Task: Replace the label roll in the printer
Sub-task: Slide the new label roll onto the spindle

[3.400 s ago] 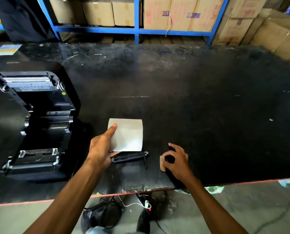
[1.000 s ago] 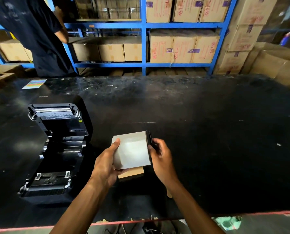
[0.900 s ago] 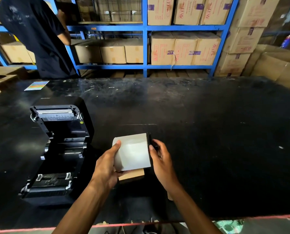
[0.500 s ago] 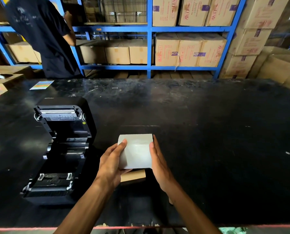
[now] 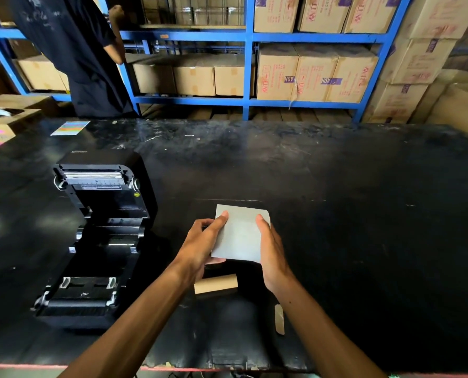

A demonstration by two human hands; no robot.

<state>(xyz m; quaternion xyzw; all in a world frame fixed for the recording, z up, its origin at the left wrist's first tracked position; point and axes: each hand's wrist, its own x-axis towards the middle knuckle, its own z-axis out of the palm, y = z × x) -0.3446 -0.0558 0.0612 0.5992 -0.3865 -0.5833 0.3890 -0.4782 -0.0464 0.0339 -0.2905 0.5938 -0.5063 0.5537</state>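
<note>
White label roll (image 5: 239, 236) gripped between left hand (image 5: 200, 245) and right hand (image 5: 272, 251), above brown cardboard core (image 5: 215, 283), beside open black printer (image 5: 96, 241).

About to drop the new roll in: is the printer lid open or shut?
Open. The printer has its lid tipped back, exposing an empty roll bay. The label roll is outside it, held by both hands.

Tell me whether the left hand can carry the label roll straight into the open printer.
Probably yes: the printer sits open beside the left hand, nothing lies between, though both hands grip the label roll.
</note>
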